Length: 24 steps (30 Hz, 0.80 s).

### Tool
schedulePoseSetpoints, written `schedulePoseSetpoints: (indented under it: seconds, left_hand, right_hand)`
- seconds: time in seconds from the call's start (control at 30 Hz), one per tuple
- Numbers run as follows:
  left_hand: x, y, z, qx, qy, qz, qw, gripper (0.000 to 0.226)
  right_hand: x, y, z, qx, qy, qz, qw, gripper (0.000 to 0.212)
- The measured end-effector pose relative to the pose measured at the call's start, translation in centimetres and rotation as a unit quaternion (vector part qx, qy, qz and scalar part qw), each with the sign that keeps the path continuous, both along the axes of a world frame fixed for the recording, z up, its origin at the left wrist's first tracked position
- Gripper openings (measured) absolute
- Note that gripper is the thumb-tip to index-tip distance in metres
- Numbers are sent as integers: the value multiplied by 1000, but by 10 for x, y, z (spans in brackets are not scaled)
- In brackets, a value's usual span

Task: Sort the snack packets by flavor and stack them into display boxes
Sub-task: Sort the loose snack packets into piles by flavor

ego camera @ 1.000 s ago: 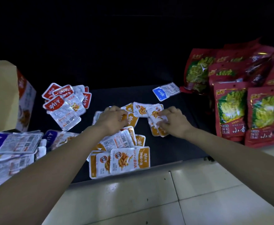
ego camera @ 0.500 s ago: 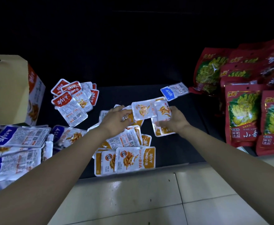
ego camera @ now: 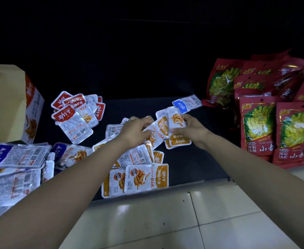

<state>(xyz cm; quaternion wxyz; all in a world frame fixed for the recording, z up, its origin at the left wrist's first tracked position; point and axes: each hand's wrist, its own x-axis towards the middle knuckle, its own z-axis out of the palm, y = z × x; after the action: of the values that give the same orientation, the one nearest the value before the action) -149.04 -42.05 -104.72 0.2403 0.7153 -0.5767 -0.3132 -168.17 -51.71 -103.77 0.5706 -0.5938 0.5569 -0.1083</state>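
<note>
— Dark room, nothing to see behind?

— Black all round. Pale tiled floor (ego camera: 183, 221) lies nearest, and the black table (ego camera: 192, 164) is beyond it, its near edge running across.

— What takes the most room?

— Big red bags (ego camera: 259, 126) are heaped at the right edge, and a cardboard box (ego camera: 5, 103) stands at the left with a flap up. Purple packets (ego camera: 16, 155) spread in front of the box, with red packets (ego camera: 74, 121) further back. Orange packets (ego camera: 145, 177) fill the middle, the nearest two just at the near edge. One blue packet (ego camera: 185, 104) lies at the back, near the red bags.

— Any bare table?

— One strip between the orange heap and the red bags, plus the back middle.

— The hands?

— Both are over the orange heap. The left hand (ego camera: 135, 130) has its fingers curled on a slanted orange packet (ego camera: 157, 133). The right hand (ego camera: 192, 130) has its fingers clamped on a small stack (ego camera: 176, 120) of them, held raised.
</note>
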Motion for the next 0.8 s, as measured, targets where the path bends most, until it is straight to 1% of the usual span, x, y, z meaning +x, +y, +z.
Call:
schedulePoseSetpoints:
  seconds: [0.07,0.13,0.17,0.23,0.3,0.37,0.43,0.47,0.53,0.63,0.73,0.8]
  left_hand:
    - [-4,-1,-2,-14,36,30,999,26]
    - [-4,1,-4,-18,44,47,998,27]
    - [-2,2,-5,-22,28,55,998,27]
    - [7,7,-6,-37,-42,83,995,28]
    - [22,14,-5,-38,-88,137,986,31]
    - [37,23,-6,-14,-107,177,978,35]
    - [45,33,-9,35,-121,174,977,40]
    - [48,38,-11,58,-110,167,978,42]
    - [51,46,-17,76,-48,163,982,46]
    - [53,52,-21,48,11,169,984,48]
    - [51,53,-19,31,1,170,985,52]
    - [48,51,-15,-7,-20,135,991,54]
  right_hand:
    - [7,4,-1,18,-39,-15,999,46]
    - [13,8,-3,24,-57,-10,998,43]
    - [16,9,-4,19,-53,-1,998,43]
    - [24,10,-6,-1,-35,26,999,43]
    - [35,11,-7,-13,-32,57,998,45]
    - [49,13,-6,-16,-31,94,995,48]
    - [65,16,-9,-31,-10,134,990,55]
    - [72,17,-11,-51,12,153,987,60]
    - [84,19,-16,-100,65,184,976,69]
    - [94,22,-19,-142,96,226,959,75]
    - [93,20,-20,-165,124,252,945,76]
    - [87,16,-22,-162,92,232,955,67]
